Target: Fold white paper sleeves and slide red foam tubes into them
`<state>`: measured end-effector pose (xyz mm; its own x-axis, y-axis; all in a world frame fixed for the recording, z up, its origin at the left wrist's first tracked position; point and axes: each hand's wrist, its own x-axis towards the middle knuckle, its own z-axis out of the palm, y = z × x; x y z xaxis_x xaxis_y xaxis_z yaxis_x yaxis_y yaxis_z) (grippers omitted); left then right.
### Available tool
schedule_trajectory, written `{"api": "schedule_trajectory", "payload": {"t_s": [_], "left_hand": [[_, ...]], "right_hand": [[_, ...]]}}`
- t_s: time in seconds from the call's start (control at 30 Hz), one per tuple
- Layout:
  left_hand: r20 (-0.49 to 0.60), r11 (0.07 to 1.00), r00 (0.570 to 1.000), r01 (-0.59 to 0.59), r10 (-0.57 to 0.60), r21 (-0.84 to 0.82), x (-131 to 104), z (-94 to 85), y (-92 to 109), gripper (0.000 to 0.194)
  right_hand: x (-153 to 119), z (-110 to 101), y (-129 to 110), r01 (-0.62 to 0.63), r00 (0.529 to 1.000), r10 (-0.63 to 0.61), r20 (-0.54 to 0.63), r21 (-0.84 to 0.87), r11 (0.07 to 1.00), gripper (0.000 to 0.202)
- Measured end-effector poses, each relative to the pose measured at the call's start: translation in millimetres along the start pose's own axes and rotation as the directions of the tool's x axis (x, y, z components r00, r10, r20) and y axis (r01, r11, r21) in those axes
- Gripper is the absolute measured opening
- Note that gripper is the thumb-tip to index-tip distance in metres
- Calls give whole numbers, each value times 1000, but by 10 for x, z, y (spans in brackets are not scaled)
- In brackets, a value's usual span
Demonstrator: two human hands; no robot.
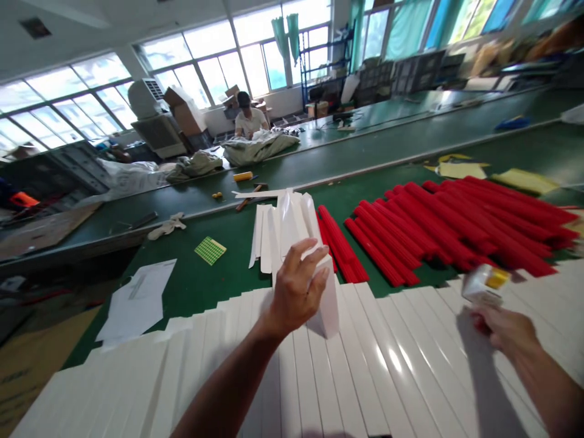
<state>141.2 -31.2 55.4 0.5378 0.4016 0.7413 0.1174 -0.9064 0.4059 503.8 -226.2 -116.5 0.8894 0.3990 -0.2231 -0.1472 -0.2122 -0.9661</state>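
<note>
My left hand (pixel 298 286) is over a narrow white box (pixel 329 307) that rests on a row of similar boxes. Its fingers are bent and apart, in front of the box, and whether they touch it is hard to tell. Off to the right, my right hand (pixel 508 331) is closed around the handle of a tape dispenser (pixel 479 292), slightly blurred, with a yellow part at its top. The dispenser is above the white boxes (pixel 392 359) laid side by side along the near edge. Beyond my left hand lie loose white card pieces (pixel 267 237).
Red ribbed rolls (pixel 424 219) are heaped at the right, with a few more red rolls (pixel 340 243) near the card pieces. White paper sheets (pixel 137 298) and a green sticker sheet (pixel 210 250) lie left. Past a hammer (pixel 250 198), a person (pixel 249 118) sits at the far table.
</note>
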Motion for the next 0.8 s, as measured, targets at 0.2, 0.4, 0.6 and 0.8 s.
{"api": "schedule_trajectory", "payload": {"t_s": [0.2,0.4,0.6,0.8], "left_hand": [[0,1000,1000,-30,29,-2,1,87,84,34],[6,997,999,-36,35,72,17,137,144,48],[-42,993,999,30,-26,114,-20,178,202,67],[-41,994,997,67,-64,89,-39,174,268,70]], "right_hand": [[-857,822,-885,-16,943,-71,325,258,966,37],[-1866,1403,-1802,108,736,-296,608,327,939,26],[-2041,1576,-1834,196,724,-297,622,228,954,30],[-2003,1599,-1969,35,726,-109,679,123,992,45]]}}
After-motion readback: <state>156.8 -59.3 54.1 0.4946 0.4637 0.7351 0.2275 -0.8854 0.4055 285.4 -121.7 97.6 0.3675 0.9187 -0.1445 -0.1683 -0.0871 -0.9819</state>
